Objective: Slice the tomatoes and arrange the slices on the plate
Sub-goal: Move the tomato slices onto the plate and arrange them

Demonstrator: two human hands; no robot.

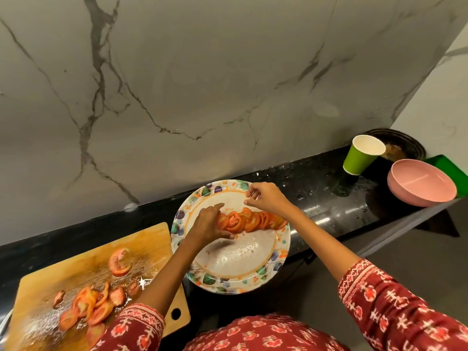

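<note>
The left hand (209, 224) hides the near end of a row of tomato slices (250, 220) on the plate (235, 279) at the counter's (329, 198) front edge, fingers straight, touching them; the right hand (266, 198) hovers above, fingertips loosely pinched, anything held too small to tell. More slices (93, 306) lie blurred on the cutting board (141, 239), cut off at the left

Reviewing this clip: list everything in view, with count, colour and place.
plate: one, white with floral rim, counter centre.
tomato slices: overlapping red row across the plate.
cutting board: one, wooden, left of plate.
cut tomato pieces: several, red, on the board.
paper cup: one, green, counter right.
bowl: one, pink, right of cup.
dark dish: one, behind cup, contents unclear.
counter: black, along the marble wall.
left hand: touching the row's left end.
right hand: above the row, fingers curled; whether it pinches anything is unclear.
</note>
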